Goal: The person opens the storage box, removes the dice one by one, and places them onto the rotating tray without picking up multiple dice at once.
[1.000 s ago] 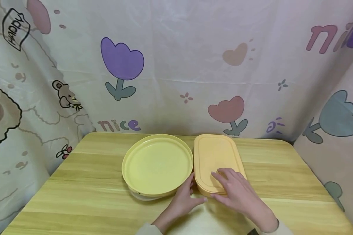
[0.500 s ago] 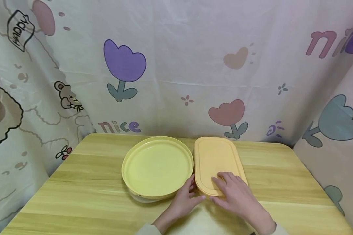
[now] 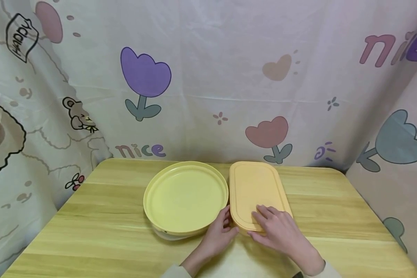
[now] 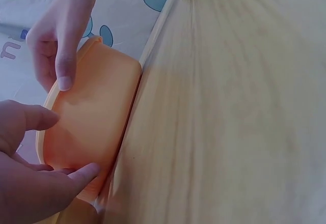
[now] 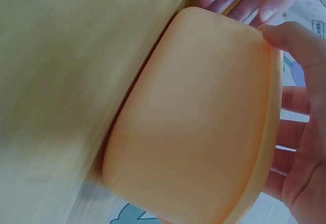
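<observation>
An orange rectangular food container stands on the table under a matching lid. My right hand holds its near end, fingers over the lid and thumb against the rim; the right wrist view shows that thumb on the rim. My left hand curls around the near left corner, fingers along the side and thumb at the front. Its fingertips lie against the container's wall in the left wrist view. Just left sits a round yellow lid on a pale bowl, close to my left fingers.
The wooden table extends on both sides of the containers. A printed curtain hangs behind it and along both sides. Both containers stand near the back edge.
My left thumb has drawn in toward its fingers at the container's corner. My right fingers have shifted slightly nearer on the lid. The view has tilted a little; the containers stay in place.
</observation>
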`<move>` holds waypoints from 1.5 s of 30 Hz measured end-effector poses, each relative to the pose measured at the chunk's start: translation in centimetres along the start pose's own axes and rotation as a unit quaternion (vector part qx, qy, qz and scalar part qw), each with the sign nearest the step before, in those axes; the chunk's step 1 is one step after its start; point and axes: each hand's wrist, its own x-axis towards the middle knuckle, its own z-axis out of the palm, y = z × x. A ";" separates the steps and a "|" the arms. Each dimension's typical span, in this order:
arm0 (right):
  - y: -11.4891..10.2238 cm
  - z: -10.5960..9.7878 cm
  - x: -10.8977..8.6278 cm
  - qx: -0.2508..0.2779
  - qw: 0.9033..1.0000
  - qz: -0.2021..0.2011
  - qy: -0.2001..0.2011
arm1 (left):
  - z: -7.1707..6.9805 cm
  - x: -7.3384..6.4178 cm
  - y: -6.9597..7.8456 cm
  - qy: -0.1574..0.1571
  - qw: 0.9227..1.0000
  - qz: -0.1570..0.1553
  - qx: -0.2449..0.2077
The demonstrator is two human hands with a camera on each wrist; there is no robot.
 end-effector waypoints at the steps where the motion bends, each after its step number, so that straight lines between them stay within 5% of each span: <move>1: 0.0 0.0 0.0 0.000 1.000 -0.003 0.005 | 0.0 0.0 0.0 0.001 1.000 0.002 0.000; 10: 0.2 0.0 0.1 0.007 0.998 -0.031 0.053 | 0.3 0.0 0.4 0.006 1.000 0.010 0.006; 24: 0.1 -0.5 -0.1 -0.034 0.993 -0.058 0.100 | 1.8 0.5 0.5 0.057 0.998 0.004 0.014; 32: -1.0 -0.6 0.5 -0.049 0.994 0.004 0.095 | 1.6 0.5 0.6 0.061 0.998 0.004 0.019; 39: -1.4 -0.6 0.6 -0.069 0.992 0.001 0.108 | 1.6 0.5 0.5 0.063 0.998 0.009 0.018; 45: -1.3 -1.2 1.1 -0.076 0.981 0.005 0.177 | 1.6 0.5 0.4 0.067 0.997 0.008 0.021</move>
